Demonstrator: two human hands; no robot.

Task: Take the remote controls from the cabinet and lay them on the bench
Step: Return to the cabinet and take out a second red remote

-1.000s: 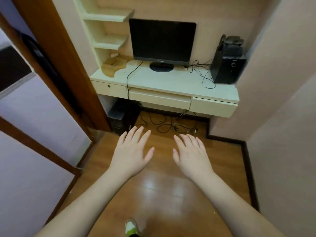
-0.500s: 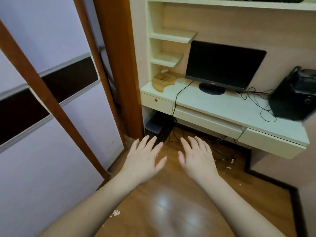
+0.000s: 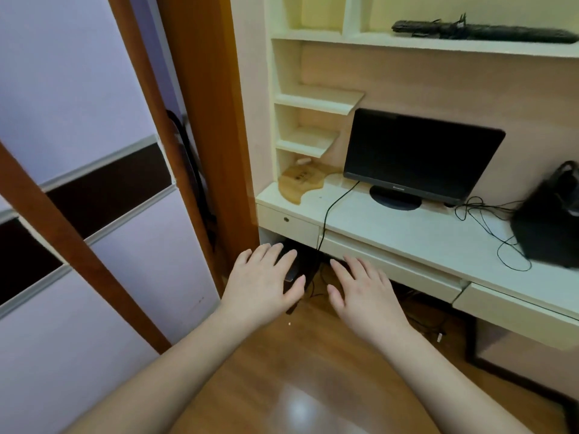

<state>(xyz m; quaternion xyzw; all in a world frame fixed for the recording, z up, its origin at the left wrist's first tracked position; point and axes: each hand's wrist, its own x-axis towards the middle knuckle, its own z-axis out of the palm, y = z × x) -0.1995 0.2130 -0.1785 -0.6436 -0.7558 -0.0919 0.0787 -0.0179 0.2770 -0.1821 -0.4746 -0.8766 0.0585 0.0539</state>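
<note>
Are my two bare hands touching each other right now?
Apart. The head view shows the left hand and right hand both open, palms down, with a clear strip of wooden floor and dark cables visible between them.

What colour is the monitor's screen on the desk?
Black; the monitor is switched off, as the head view shows.

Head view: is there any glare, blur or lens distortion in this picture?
Head view: glare on the wood floor near the bottom edge; wide-angle bending leans the door frame and wardrobe door; the monitor is fairly sharp; both hands, left and right, show little blur.
</note>
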